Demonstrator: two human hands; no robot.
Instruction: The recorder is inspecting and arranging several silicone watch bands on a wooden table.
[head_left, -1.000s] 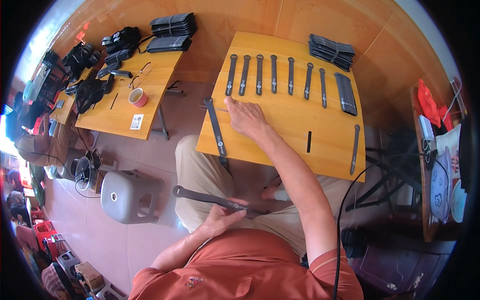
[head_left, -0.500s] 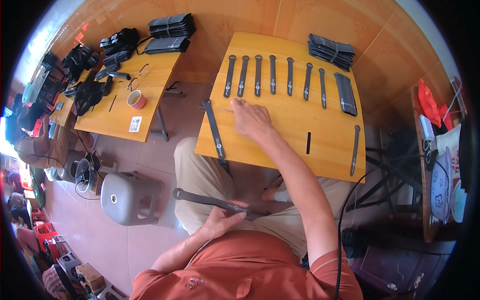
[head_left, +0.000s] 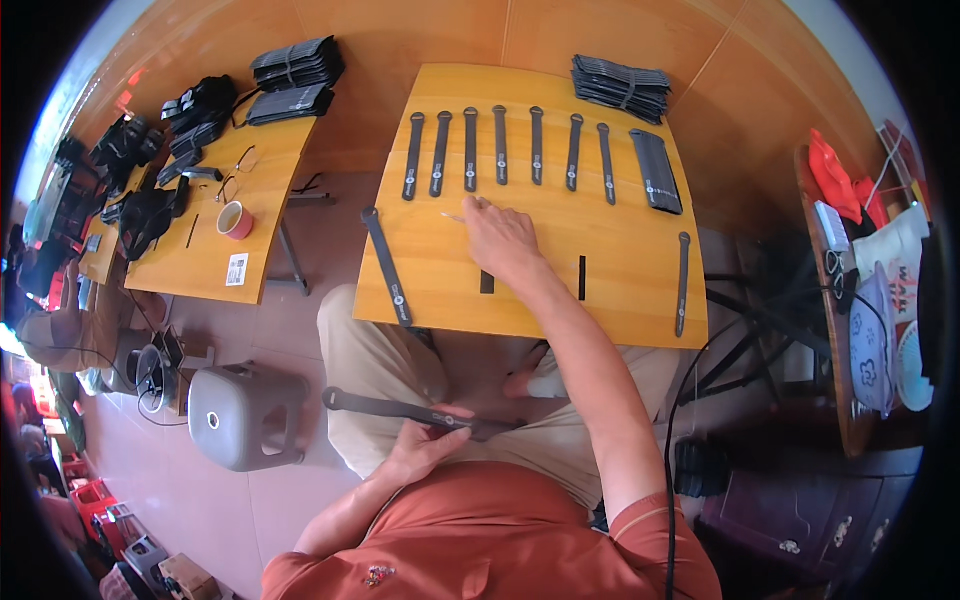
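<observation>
Below the near edge of the wooden counter [head_left: 620, 310], over the person's lap, the left hand [head_left: 425, 445] closes its grip around a long dark strap [head_left: 400, 408] that lies crosswise and juts out to the left. Up on the counter, the right hand [head_left: 500, 238] rests just below a row of seven dark straps [head_left: 500, 148], fingertips pinched narrow on a thin pale sliver [head_left: 455, 216]. Right of that row lies a flat black pouch [head_left: 656, 172].
</observation>
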